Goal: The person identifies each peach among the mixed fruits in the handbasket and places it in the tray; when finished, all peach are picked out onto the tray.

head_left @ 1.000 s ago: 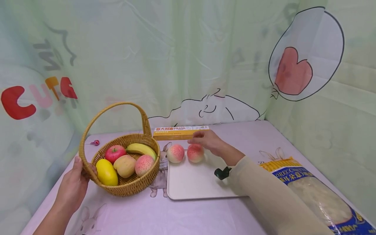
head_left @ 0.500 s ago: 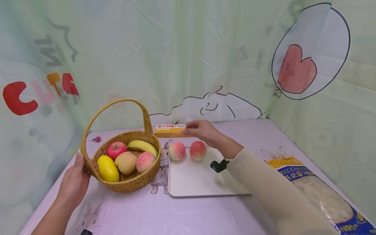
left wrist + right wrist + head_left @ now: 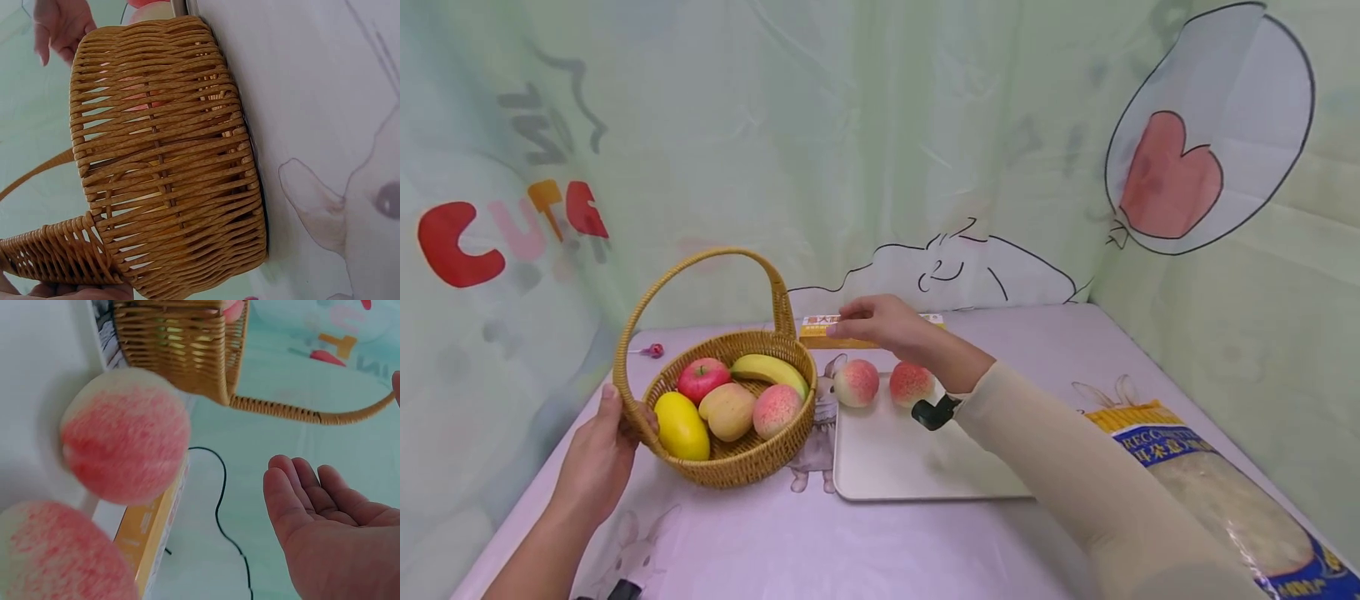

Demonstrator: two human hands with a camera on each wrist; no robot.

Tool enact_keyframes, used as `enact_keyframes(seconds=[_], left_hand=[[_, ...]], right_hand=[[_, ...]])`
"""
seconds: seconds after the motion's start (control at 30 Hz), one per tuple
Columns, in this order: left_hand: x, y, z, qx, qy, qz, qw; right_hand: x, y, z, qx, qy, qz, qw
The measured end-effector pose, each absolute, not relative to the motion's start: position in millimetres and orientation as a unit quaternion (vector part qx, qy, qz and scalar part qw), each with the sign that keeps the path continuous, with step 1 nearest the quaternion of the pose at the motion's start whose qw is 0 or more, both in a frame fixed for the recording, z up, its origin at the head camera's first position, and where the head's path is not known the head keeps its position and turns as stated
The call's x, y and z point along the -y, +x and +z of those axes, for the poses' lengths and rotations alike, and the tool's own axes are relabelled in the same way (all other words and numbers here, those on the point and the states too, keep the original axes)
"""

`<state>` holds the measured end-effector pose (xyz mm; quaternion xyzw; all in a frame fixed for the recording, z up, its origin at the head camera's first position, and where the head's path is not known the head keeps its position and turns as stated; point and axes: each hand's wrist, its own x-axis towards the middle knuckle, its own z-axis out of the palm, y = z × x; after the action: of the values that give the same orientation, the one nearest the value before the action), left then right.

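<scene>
Nearest me, on the right of the pale desk (image 3: 850, 550), lies a blue-and-yellow printed bag (image 3: 1217, 500), my right sleeve (image 3: 1045, 450) reaching across beside it. My left hand (image 3: 597, 458) grips the wicker basket (image 3: 730, 477) where its handle meets the rim, fingers curled behind and thumb up along the outside. The basket sits upright at my left; inside, a yellow fruit (image 3: 682, 427) is closest to that hand, then a tan fruit (image 3: 727, 413) and a peach (image 3: 777, 411), with a red apple (image 3: 703, 381) and a banana (image 3: 772, 372) towards the back. Just right of the basket is a white tray (image 3: 910, 471), with two more peaches side by side but apart at its far edge, the left one (image 3: 857, 383) pale and pink, the right one (image 3: 912, 382) redder. Above and beyond them hangs my right hand (image 3: 887, 323), fingers loosely bent, holding nothing, partly covering a yellow pasta box (image 3: 817, 332). Far left, behind the basket, lies a lollipop (image 3: 657, 351), and a printed curtain (image 3: 880, 167) closes the back
</scene>
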<state>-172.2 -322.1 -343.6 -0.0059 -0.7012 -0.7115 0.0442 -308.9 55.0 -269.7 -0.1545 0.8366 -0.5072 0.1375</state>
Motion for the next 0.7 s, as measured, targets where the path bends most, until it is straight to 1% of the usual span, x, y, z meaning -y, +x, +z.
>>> enact_keyframes(seconds=[0.23,0.43,0.7], left_hand=[[321,-173,-342,0.688,-0.012,-0.724,0.050],[320,-173,-342,0.682,-0.010,-0.729,0.056],[320,-173,-342,0.711,-0.001,-0.702,0.043]], right_hand=[[-31,-307,-262,-0.821,-0.206,-0.508,0.160],[-11,-306,-264,-0.826,-0.240,-0.482,0.165],[10,-303,-271,-0.823,-0.243,-0.467,0.213]])
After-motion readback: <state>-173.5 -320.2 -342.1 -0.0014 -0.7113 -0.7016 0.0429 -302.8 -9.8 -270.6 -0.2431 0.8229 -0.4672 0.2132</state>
